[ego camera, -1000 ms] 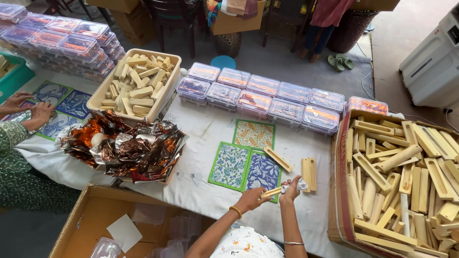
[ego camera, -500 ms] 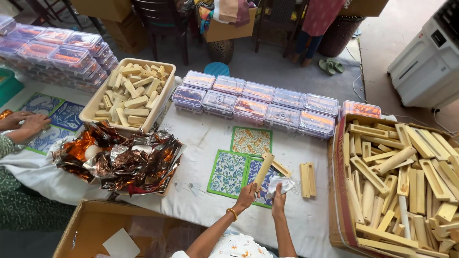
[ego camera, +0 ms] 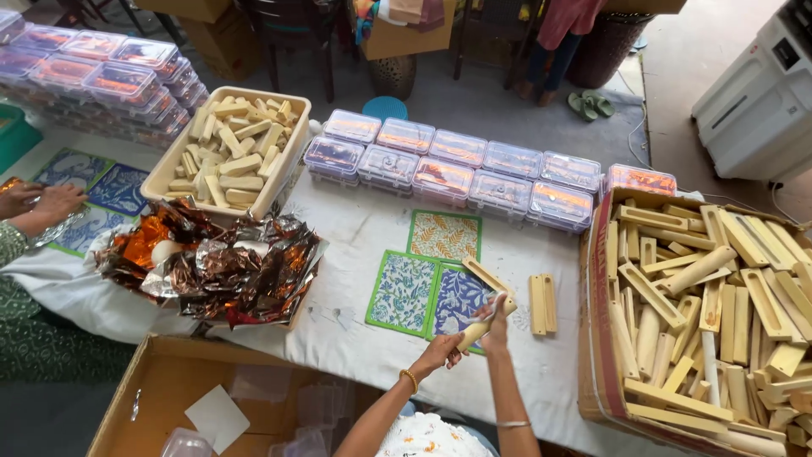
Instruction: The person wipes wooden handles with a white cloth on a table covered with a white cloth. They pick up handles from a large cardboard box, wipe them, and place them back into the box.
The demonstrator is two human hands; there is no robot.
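My left hand (ego camera: 438, 352) and my right hand (ego camera: 496, 328) both grip a pale wooden stick (ego camera: 484, 322), tilted up to the right, just above the white-covered table (ego camera: 355, 237). The left hand has the lower end; the right hand covers the upper end. Under them lies a blue floral card (ego camera: 457, 298), with a second blue floral card (ego camera: 403, 292) beside it and an orange leaf-patterned card (ego camera: 445, 235) behind. A slotted wooden holder (ego camera: 485, 274) lies across the blue card. To the right, a pair of flat wooden pieces (ego camera: 542, 303) lies apart from my hands.
A big cardboard box of wooden pieces (ego camera: 602, 338) fills the right. Rows of clear lidded boxes (ego camera: 474, 169) line the far side. A beige tray of wooden blocks (ego camera: 292, 144), a pile of foil wrappers (ego camera: 211, 262), an open cardboard box (ego camera: 169, 381) and another person's hand (ego camera: 52, 203) are at the left.
The wooden stick in my hands has turned from lying nearly level to standing up, then to a tilt. My hands stayed over the blue card. The view has shifted slightly.
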